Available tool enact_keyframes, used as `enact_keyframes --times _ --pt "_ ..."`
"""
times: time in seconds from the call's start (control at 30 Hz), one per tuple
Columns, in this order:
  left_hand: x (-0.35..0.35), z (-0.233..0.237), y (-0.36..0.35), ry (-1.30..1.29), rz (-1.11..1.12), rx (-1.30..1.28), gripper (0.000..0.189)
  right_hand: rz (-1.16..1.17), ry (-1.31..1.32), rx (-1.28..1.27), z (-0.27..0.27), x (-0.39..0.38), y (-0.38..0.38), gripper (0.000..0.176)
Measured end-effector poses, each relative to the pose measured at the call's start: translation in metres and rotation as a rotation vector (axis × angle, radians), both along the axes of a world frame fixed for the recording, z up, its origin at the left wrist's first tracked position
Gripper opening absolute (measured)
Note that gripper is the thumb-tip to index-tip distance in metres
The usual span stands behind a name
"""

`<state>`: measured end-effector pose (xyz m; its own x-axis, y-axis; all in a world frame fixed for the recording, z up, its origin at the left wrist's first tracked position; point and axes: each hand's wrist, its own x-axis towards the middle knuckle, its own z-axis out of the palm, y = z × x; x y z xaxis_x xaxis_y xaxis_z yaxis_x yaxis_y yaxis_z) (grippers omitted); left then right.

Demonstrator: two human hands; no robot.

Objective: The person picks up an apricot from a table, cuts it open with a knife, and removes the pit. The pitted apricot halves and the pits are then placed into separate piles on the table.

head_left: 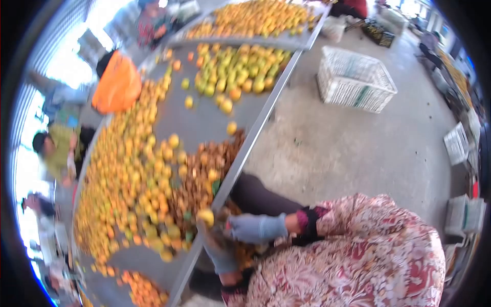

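My left hand (217, 250), in a grey glove, reaches up over the metal table's near edge with a yellow-orange fruit (206, 217) at its fingertips. Just beside it, my right hand (250, 227), also gloved in grey, is closed around something small with a reddish end, too blurred to name. Beyond my hands lies a heap of brown scraps (199, 176) with a few fruits and green leaves in it. Many orange and yellow fruits (123, 179) spread across the metal table (179, 117) behind that heap.
Greener fruits (230, 69) lie farther up the table. On the concrete floor stands a white plastic crate (355, 84). More crates (465, 215) are at the right. People (59, 148) are along the table's far side, near an orange cloth (117, 84).
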<state>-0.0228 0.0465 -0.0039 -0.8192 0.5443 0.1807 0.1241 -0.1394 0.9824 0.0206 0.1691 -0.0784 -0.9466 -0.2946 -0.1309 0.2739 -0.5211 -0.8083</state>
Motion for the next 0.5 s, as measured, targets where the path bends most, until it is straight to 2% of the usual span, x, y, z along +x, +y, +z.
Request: enact_keyframes --times 0.03,0.07,0.1,0.17,0.2,0.3,0.33,0.43,0.47,0.5 --pt "-0.012 -0.016 -0.004 -0.371 -0.053 0.236 0.053 -0.111 0.205 0.607 0.046 0.006 0.004 0.022" --pt "0.000 0.005 0.007 0.078 0.056 -0.101 0.050 0.073 0.012 0.718 0.104 0.007 0.014 0.021" --pt "-0.003 0.010 0.012 0.097 0.037 -0.077 0.050 0.264 -0.195 0.812 0.143 0.008 0.025 0.022" --pt "-0.006 0.014 0.019 -0.603 -0.073 0.340 0.055 0.120 -0.222 0.768 0.113 0.006 0.018 0.024" --pt "0.003 0.029 0.033 -0.680 0.051 0.295 0.059 0.083 -0.102 0.934 0.105 0.005 0.020 0.028" --pt "0.013 0.056 0.041 -0.754 0.129 0.236 0.059 0.009 -0.014 0.991 0.104 0.010 0.018 0.029" --pt "0.014 0.058 0.043 -0.757 0.108 0.235 0.059 0.019 -0.055 0.924 0.107 0.011 0.019 0.030" --pt "0.011 0.058 0.039 -0.568 0.112 0.209 0.056 -0.076 -0.001 0.977 0.095 0.007 0.009 0.029" --pt "0.008 0.052 0.039 -0.622 0.202 0.256 0.056 -0.027 -0.015 0.986 0.100 0.005 0.009 0.032" --pt "0.005 0.043 0.035 -0.619 0.200 0.261 0.056 -0.028 -0.012 0.990 0.112 0.007 0.010 0.032"
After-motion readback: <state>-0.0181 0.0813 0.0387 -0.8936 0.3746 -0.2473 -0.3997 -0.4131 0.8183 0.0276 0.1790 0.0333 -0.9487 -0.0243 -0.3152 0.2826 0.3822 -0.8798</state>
